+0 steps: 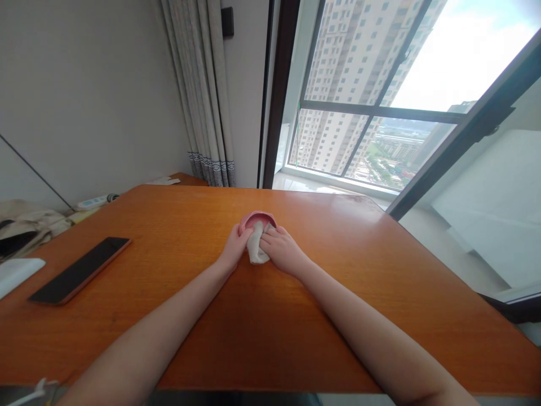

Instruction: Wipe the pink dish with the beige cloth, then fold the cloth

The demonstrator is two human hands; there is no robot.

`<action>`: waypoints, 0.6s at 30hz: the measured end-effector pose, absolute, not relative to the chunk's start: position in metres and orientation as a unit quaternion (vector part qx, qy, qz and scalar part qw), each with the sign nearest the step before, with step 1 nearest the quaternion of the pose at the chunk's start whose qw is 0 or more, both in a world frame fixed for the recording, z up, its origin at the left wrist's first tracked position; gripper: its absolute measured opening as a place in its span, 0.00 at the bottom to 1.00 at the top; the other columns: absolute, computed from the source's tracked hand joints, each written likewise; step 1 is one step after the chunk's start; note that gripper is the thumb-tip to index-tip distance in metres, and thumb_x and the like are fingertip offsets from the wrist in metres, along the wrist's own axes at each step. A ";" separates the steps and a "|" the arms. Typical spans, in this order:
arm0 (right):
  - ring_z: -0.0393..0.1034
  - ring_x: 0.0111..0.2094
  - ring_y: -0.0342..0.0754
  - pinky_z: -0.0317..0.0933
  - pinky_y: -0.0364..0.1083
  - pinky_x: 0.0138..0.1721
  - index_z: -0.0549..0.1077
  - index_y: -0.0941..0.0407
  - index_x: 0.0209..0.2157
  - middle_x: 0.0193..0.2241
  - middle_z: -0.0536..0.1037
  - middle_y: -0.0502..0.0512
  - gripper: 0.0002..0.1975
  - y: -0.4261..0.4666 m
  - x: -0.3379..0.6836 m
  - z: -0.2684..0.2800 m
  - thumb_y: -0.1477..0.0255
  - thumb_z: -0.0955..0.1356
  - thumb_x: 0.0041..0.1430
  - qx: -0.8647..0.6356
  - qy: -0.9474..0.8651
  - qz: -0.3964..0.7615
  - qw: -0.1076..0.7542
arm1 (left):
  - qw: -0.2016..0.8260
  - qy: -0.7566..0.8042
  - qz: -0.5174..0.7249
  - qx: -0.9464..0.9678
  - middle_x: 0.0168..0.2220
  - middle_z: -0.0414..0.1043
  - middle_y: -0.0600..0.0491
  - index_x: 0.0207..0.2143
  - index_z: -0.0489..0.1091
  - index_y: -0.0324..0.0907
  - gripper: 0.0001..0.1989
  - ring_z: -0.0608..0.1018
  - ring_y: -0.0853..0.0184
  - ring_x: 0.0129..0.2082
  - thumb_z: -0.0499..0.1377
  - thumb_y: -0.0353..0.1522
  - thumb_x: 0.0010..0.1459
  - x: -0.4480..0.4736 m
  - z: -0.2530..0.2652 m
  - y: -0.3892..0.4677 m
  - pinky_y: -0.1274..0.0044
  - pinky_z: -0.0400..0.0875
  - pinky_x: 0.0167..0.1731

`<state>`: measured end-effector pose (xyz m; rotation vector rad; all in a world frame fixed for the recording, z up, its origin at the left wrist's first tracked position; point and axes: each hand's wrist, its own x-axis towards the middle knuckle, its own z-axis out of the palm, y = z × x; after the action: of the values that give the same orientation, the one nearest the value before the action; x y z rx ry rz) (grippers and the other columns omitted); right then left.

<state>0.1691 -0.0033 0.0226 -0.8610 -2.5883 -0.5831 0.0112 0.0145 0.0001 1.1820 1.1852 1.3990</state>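
Observation:
A small pink bowl (257, 215) is tilted with its hollow side towards me, over the middle of the wooden table. My left hand (235, 246) is closed on the bowl's left side, thumb at the rim. A crumpled white cloth or tissue (257, 248) hangs out of the bowl's front. My right hand (284, 248) has its fingers pressed on this cloth at the right side of the bowl. The fingertips of that hand are partly hidden in the cloth. I cannot tell whether the bowl touches the table.
The orange-brown table (177, 327) stretches out on all sides of my hands. A black-screened phone or tablet (82, 269) lies on its left, beside a white object (19, 273). Further left are a power strip (93, 202) and some fabric (40, 220). Beyond stand a curtain (207, 90) and a window (338, 141).

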 end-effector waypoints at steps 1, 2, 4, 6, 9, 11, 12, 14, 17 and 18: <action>0.60 0.36 0.48 0.48 0.47 0.36 0.68 0.57 0.33 0.31 0.72 0.54 0.05 -0.003 0.169 0.024 0.76 0.61 0.61 -0.303 -0.916 -0.201 0.171 | 0.424 0.499 0.553 0.516 0.27 0.65 0.55 0.30 0.65 0.39 0.10 0.68 0.68 0.30 0.57 0.37 0.50 0.005 0.004 0.017 0.76 0.63 0.33; 0.60 0.37 0.49 0.48 0.47 0.36 0.68 0.57 0.33 0.32 0.72 0.55 0.05 -0.003 0.169 0.026 0.76 0.61 0.61 -0.304 -0.916 -0.198 0.169 | 0.382 0.512 0.536 0.552 0.27 0.65 0.56 0.29 0.65 0.40 0.08 0.68 0.69 0.29 0.56 0.36 0.51 -0.001 0.009 0.019 0.76 0.63 0.32; 0.60 0.38 0.49 0.48 0.48 0.36 0.68 0.57 0.35 0.34 0.72 0.56 0.05 -0.003 0.169 0.026 0.75 0.61 0.62 -0.308 -0.915 -0.199 0.166 | 0.313 0.526 0.507 0.607 0.25 0.64 0.57 0.27 0.65 0.41 0.06 0.67 0.69 0.28 0.55 0.34 0.50 -0.010 0.018 0.021 0.76 0.62 0.31; 0.59 0.38 0.50 0.48 0.48 0.36 0.68 0.56 0.35 0.35 0.72 0.56 0.05 -0.002 0.169 0.024 0.75 0.61 0.62 -0.307 -0.915 -0.204 0.162 | 0.290 0.526 0.503 0.621 0.26 0.64 0.57 0.29 0.65 0.41 0.06 0.67 0.69 0.28 0.57 0.34 0.50 -0.011 0.022 0.019 0.76 0.62 0.31; 0.59 0.38 0.50 0.48 0.48 0.36 0.68 0.56 0.35 0.34 0.72 0.55 0.06 0.000 0.170 0.018 0.75 0.60 0.62 -0.306 -0.916 -0.206 0.159 | 0.355 0.504 0.562 0.552 0.35 0.68 0.54 0.40 0.64 0.43 0.15 0.71 0.67 0.36 0.58 0.38 0.50 0.001 0.015 0.012 0.75 0.64 0.37; 0.59 0.37 0.50 0.49 0.48 0.36 0.68 0.56 0.35 0.34 0.72 0.55 0.06 0.001 0.170 0.014 0.75 0.61 0.62 -0.318 -0.911 -0.200 0.170 | 0.429 0.473 0.594 0.489 0.41 0.68 0.51 0.46 0.61 0.43 0.21 0.71 0.65 0.40 0.58 0.41 0.51 0.012 0.005 0.009 0.74 0.65 0.40; 0.59 0.37 0.50 0.49 0.48 0.36 0.69 0.57 0.35 0.34 0.72 0.56 0.05 0.002 0.170 0.014 0.75 0.61 0.61 -0.324 -0.909 -0.194 0.177 | 0.456 0.461 0.599 0.470 0.42 0.68 0.51 0.47 0.60 0.44 0.22 0.72 0.65 0.41 0.58 0.42 0.51 0.015 0.001 0.008 0.74 0.66 0.41; 0.59 0.38 0.50 0.50 0.48 0.38 0.69 0.57 0.35 0.34 0.72 0.56 0.05 0.002 0.169 0.014 0.75 0.61 0.61 -0.328 -0.909 -0.174 0.189 | 0.476 0.454 0.600 0.456 0.41 0.69 0.50 0.45 0.63 0.43 0.21 0.72 0.64 0.41 0.58 0.42 0.51 0.018 -0.007 0.009 0.73 0.66 0.41; 0.60 0.39 0.49 0.51 0.47 0.39 0.69 0.56 0.36 0.34 0.73 0.55 0.06 0.002 0.172 0.018 0.74 0.61 0.61 -0.317 -0.918 -0.119 0.209 | 0.488 0.456 0.591 0.453 0.37 0.70 0.50 0.40 0.66 0.41 0.19 0.72 0.64 0.38 0.58 0.43 0.50 0.014 -0.012 0.015 0.73 0.66 0.40; 0.61 0.38 0.49 0.51 0.47 0.38 0.69 0.56 0.37 0.35 0.73 0.55 0.06 0.001 0.174 0.021 0.73 0.61 0.61 -0.320 -0.913 -0.103 0.231 | 0.497 0.456 0.585 0.450 0.35 0.71 0.51 0.39 0.66 0.40 0.19 0.72 0.64 0.36 0.58 0.44 0.50 0.013 -0.013 0.016 0.73 0.67 0.38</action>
<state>0.1738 0.0011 0.0210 -0.8804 -2.5100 -0.2833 0.0125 0.0162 -0.0127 1.0900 1.1039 1.4171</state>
